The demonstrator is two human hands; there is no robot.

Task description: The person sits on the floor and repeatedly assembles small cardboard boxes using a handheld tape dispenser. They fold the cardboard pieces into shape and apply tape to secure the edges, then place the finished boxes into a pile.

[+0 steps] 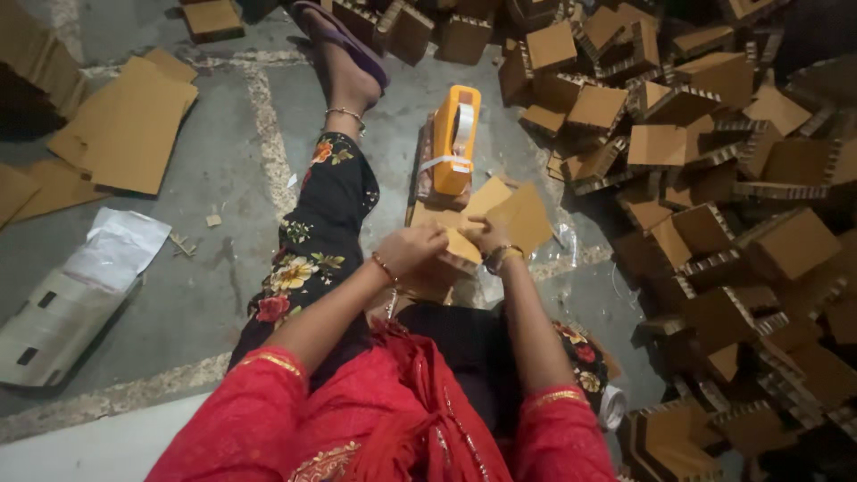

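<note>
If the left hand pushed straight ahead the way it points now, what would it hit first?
The left hand already touches the cardboard piece. Past that, it would probably meet the orange tape dispenser standing just beyond, though depth is hard to judge.

Both hands meet in front of the lap.

The left hand (pixel 411 248) is curled palm down, fingers bent and pinching, a bangle at the wrist. The right hand (pixel 488 237) sits just beside it, fingers also bent inward, a bracelet on its wrist. Both forearms are bare below red sleeves and angle inward toward each other.
</note>
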